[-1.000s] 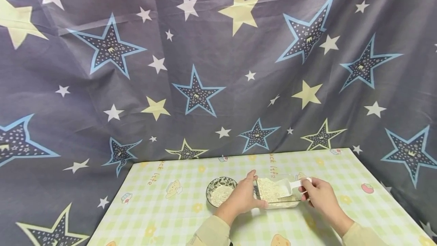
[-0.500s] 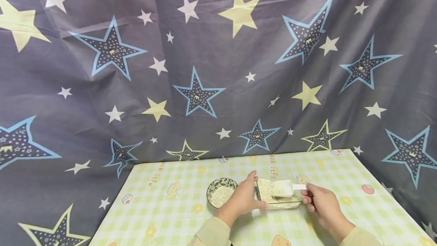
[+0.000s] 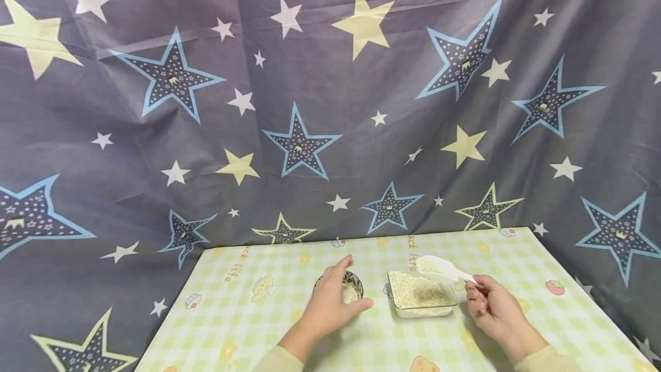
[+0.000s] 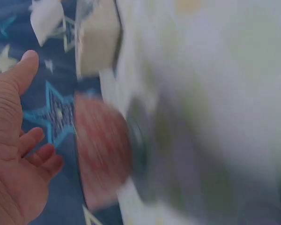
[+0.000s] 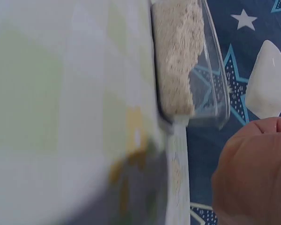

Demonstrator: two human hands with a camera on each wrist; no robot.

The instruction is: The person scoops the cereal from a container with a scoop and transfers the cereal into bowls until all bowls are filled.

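My right hand (image 3: 497,309) grips the handle of a white scoop (image 3: 441,267), raised above the back right of the glass container (image 3: 426,313). Pale flakes, like oats, lie in the scoop's bowl. More of these oat flakes (image 3: 413,289) fill the container, with a hollow toward its right side. In the right wrist view the scoop (image 5: 268,79) shows its smooth underside. My left hand (image 3: 327,306), fingers spread, hovers by the patterned bowl (image 3: 355,280) and partly hides it in the head view. The left wrist view shows the bowl's reddish outside (image 4: 100,152), blurred, apart from the fingers.
A green checked cloth (image 3: 248,326) with printed figures covers the table. Behind the table's far edge hangs a dark curtain (image 3: 320,79) with stars. The bowl stands left of the container, with a small gap between them.
My left hand has let go of the container's left end and moved left to the bowl. The right hand has lifted the scoop out of the flakes, now loaded.
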